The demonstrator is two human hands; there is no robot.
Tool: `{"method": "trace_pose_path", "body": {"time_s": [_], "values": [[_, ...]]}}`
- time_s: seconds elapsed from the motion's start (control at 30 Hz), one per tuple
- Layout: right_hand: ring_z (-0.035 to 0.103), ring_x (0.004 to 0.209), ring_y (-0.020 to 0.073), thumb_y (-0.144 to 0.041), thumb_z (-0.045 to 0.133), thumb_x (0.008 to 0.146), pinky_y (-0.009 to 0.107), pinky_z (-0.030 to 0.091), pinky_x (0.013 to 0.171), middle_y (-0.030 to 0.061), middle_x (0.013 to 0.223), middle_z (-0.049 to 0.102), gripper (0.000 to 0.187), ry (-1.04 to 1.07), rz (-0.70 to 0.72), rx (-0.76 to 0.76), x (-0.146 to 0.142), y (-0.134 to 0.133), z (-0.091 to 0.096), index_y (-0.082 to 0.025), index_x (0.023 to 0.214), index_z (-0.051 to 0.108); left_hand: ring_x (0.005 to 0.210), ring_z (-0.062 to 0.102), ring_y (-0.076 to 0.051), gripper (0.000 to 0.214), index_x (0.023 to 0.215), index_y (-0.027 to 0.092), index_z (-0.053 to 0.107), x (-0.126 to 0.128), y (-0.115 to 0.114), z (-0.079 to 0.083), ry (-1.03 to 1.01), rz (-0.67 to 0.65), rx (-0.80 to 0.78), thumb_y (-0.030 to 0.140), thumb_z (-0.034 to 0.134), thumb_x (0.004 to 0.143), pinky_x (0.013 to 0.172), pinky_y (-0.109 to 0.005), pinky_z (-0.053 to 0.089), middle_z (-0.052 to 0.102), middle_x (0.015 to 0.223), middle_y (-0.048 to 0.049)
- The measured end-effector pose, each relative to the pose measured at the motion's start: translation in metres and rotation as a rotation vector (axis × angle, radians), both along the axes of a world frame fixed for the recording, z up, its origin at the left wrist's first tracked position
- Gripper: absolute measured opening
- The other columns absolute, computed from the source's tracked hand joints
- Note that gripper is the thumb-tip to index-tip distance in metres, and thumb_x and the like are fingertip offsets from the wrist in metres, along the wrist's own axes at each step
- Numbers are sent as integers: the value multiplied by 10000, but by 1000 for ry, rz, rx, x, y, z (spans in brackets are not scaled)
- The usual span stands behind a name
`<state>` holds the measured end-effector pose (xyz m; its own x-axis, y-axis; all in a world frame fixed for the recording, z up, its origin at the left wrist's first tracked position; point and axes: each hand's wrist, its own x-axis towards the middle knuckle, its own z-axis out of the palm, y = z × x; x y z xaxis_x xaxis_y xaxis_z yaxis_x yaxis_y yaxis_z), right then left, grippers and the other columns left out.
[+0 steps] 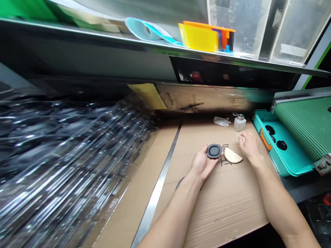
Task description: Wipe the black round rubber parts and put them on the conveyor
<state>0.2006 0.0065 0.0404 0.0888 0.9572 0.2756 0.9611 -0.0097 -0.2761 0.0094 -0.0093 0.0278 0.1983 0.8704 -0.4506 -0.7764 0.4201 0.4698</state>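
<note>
My left hand (201,164) holds a small black plastic part (214,151), rounded, with a raised rim around its recessed middle. It rests on the fingers, palm up, over the cardboard (219,203). My right hand (248,146) is closed in a pinch to the right, apart from the part. A small whitish bit shows at its fingertips, too little to name. Between the two hands lies a cream half-round pad (232,156) on the cardboard. Behind my right hand stands a small white bottle (240,124) with a metal top, its lid raised. The edge of a dark object (179,183) shows beside my left forearm.
Stacked clear plastic trays (77,165) with dark parts fill the left. Crumpled white tissue (221,121) lies near the bottle. At right, a teal bin (292,160) holds several black parts beneath a green conveyor belt (307,117). A metal shelf (155,48) crosses above.
</note>
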Motion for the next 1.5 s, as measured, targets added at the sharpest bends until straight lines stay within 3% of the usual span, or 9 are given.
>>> {"method": "trace_pose_path", "body": {"time_s": [0.2,0.3,0.4,0.57,0.67,0.8,1.2,1.4,1.5], "values": [[531,1179,292,-428,546,970,402,390,996,128,1231,640,368,-80,193,-26,5,-8,2,-213,1242,670,968,699,-275,435,1224,68,552,-21,8,6,-146,71,-85,369,288,1054,764,-399,637,667,1057,-219],[582,1105,264,-467,635,910,371,421,936,90,1199,650,414,-66,414,-201,-4,-17,4,-281,1280,652,991,693,-271,412,1283,62,518,-28,13,4,-135,112,-104,324,299,1051,762,-392,638,658,1117,-236],[616,1001,251,-357,687,866,351,439,864,76,1111,663,383,-84,454,-307,-11,-20,1,-288,1243,671,998,694,-277,403,1255,57,534,-30,15,0,-129,117,-91,316,300,1053,780,-401,635,669,1102,-230],[577,1093,226,-356,541,985,330,455,951,105,1195,621,360,182,516,8,-41,-22,-8,-222,1307,625,871,706,-228,367,1054,83,624,-23,11,-5,-69,56,68,290,321,1052,779,-361,618,701,951,-169],[526,1112,233,-333,479,1015,344,451,973,111,1272,577,336,143,601,62,-68,-28,-13,-240,1294,641,908,713,-218,366,1002,96,662,-19,7,-7,-49,6,153,289,355,1048,864,-362,602,722,992,-163],[473,1106,267,-291,424,1024,388,444,978,144,1294,550,371,56,473,54,-85,-32,-14,-221,1320,636,988,713,-231,376,1029,95,693,-18,6,-9,7,1,172,282,368,1047,953,-386,576,740,1048,-160],[439,1166,295,-290,399,1028,430,435,1007,166,1378,510,421,12,479,46,-88,-36,-19,-205,1405,567,954,728,-220,365,974,96,707,-15,8,-20,56,-46,147,283,401,1044,945,-324,573,753,958,-143],[473,1175,283,-288,528,974,414,441,1033,142,1278,549,388,204,404,37,-80,-27,-18,-202,1345,604,955,723,-210,397,936,86,708,-14,9,-12,72,24,157,249,365,1054,957,-333,563,758,960,-147],[535,1168,247,-267,657,876,380,475,1010,138,1291,549,570,371,415,22,-72,-31,-15,-179,1417,500,1024,714,-233,423,993,83,718,-17,9,-9,55,-9,201,278,347,1057,976,-365,555,753,1020,-158]]}}
